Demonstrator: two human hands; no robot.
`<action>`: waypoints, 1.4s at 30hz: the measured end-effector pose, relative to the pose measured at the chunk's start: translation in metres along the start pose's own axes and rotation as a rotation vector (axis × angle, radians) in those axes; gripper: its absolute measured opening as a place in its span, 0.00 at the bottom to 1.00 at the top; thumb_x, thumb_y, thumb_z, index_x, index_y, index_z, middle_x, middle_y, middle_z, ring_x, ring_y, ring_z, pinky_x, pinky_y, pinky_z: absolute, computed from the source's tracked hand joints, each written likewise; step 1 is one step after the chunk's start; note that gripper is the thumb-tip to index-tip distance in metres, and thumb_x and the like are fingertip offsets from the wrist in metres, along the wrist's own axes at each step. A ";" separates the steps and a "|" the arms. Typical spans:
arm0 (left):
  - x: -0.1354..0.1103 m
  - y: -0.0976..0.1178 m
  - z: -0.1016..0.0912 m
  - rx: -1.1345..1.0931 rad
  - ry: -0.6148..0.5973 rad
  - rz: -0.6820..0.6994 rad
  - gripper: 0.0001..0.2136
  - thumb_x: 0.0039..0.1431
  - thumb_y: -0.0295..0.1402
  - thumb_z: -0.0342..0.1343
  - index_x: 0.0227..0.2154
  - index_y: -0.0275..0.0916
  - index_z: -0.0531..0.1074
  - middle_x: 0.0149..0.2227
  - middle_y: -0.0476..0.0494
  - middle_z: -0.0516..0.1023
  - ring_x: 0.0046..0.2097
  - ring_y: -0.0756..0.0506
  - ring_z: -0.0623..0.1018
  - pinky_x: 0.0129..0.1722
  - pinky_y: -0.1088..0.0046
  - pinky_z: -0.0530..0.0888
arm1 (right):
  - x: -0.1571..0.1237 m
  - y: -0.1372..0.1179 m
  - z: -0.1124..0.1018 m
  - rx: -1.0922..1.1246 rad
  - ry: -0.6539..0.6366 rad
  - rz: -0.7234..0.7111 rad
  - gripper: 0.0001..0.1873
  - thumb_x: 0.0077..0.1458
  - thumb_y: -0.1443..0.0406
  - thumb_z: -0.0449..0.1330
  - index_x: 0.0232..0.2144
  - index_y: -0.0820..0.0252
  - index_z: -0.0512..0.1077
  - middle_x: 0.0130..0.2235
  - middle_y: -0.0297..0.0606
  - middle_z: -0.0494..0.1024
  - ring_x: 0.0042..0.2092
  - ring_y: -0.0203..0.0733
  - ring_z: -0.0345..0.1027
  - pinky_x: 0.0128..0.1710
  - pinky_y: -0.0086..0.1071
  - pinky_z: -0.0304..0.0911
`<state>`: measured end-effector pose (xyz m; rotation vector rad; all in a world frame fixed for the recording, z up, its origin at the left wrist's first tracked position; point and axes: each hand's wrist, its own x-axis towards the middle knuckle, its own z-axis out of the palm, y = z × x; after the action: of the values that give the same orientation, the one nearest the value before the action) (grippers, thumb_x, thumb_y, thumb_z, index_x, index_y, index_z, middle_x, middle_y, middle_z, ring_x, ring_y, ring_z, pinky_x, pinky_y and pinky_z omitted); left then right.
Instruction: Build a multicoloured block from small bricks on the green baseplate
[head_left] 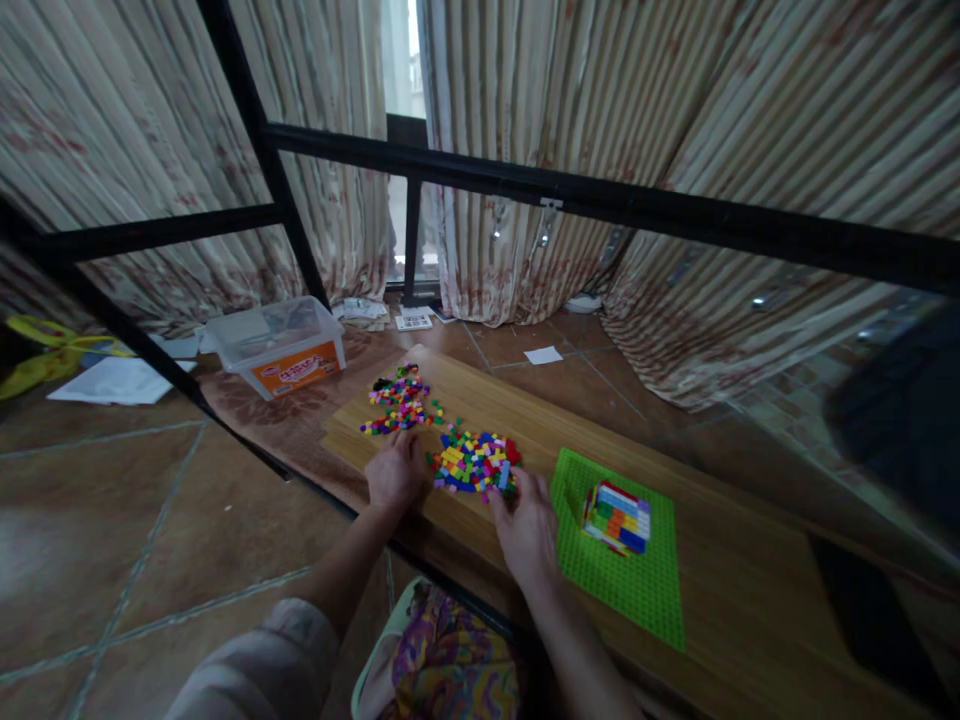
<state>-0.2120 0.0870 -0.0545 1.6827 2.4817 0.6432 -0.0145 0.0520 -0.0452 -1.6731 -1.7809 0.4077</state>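
Note:
A heap of small coloured bricks [475, 463] lies on the wooden table [750, 580]. My left hand [394, 470] rests at the heap's left edge, fingers curled down towards the bricks. On the heap's near right side, my right hand [525, 525] has its fingers bent into the bricks. What either hand holds is hidden. A second, smaller pile of bricks [397, 402] lies further back on the left. A green baseplate [645, 590] to the right carries a partly built block of coloured bricks [619, 515].
A clear plastic box [279, 345] with an orange label stands on the floor behind the table. Black metal frame bars [600, 200] cross in front of striped curtains. Papers lie on the tiled floor. A dark blurred shape [900, 410] is at the right.

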 end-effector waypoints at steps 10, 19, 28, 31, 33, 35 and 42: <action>0.001 -0.003 0.002 -0.001 0.023 0.040 0.12 0.62 0.36 0.45 0.43 0.42 0.71 0.43 0.45 0.76 0.40 0.45 0.76 0.29 0.74 0.63 | 0.026 -0.005 0.008 -0.107 -0.113 0.011 0.18 0.52 0.69 0.56 0.47 0.60 0.68 0.45 0.45 0.72 0.47 0.47 0.67 0.46 0.36 0.61; 0.002 -0.003 0.001 0.018 0.042 0.046 0.13 0.62 0.36 0.45 0.43 0.43 0.72 0.42 0.45 0.77 0.39 0.44 0.76 0.29 0.74 0.63 | 0.031 -0.010 0.015 -0.136 -0.085 0.035 0.17 0.52 0.73 0.53 0.44 0.56 0.69 0.43 0.42 0.76 0.42 0.42 0.70 0.43 0.32 0.61; 0.004 -0.002 -0.001 0.031 0.052 0.035 0.13 0.60 0.37 0.46 0.42 0.42 0.73 0.42 0.42 0.77 0.39 0.42 0.76 0.31 0.72 0.65 | 0.000 -0.016 -0.020 0.256 0.111 -0.052 0.15 0.58 0.68 0.49 0.46 0.57 0.69 0.43 0.42 0.73 0.43 0.41 0.68 0.44 0.34 0.64; 0.006 -0.005 -0.002 -0.008 0.061 0.036 0.13 0.59 0.37 0.48 0.41 0.41 0.74 0.41 0.41 0.77 0.38 0.42 0.76 0.31 0.71 0.66 | -0.024 0.003 -0.051 0.383 0.122 -0.013 0.13 0.59 0.66 0.50 0.44 0.56 0.71 0.42 0.40 0.73 0.43 0.40 0.68 0.41 0.32 0.65; 0.005 -0.008 -0.002 -0.090 0.087 0.029 0.12 0.58 0.37 0.49 0.40 0.40 0.74 0.39 0.42 0.77 0.37 0.43 0.76 0.31 0.72 0.67 | -0.041 0.024 -0.074 0.411 0.149 0.054 0.13 0.59 0.63 0.51 0.43 0.55 0.72 0.41 0.39 0.73 0.42 0.40 0.68 0.40 0.33 0.66; -0.003 -0.005 -0.002 -0.216 0.153 0.030 0.12 0.57 0.36 0.49 0.39 0.38 0.74 0.36 0.43 0.77 0.35 0.45 0.76 0.32 0.72 0.69 | -0.054 0.049 -0.096 0.444 0.189 0.147 0.12 0.59 0.61 0.53 0.42 0.55 0.73 0.42 0.39 0.73 0.42 0.40 0.69 0.40 0.33 0.65; -0.078 0.079 0.001 -0.670 0.024 0.294 0.09 0.59 0.34 0.50 0.39 0.39 0.72 0.37 0.44 0.75 0.36 0.47 0.75 0.35 0.73 0.73 | -0.049 0.097 -0.121 0.568 0.297 0.358 0.14 0.51 0.55 0.61 0.34 0.58 0.76 0.32 0.36 0.77 0.33 0.39 0.70 0.35 0.33 0.65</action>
<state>-0.1121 0.0414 -0.0388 1.7382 1.7225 1.3387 0.1364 -0.0075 -0.0288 -1.5291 -1.0214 0.7054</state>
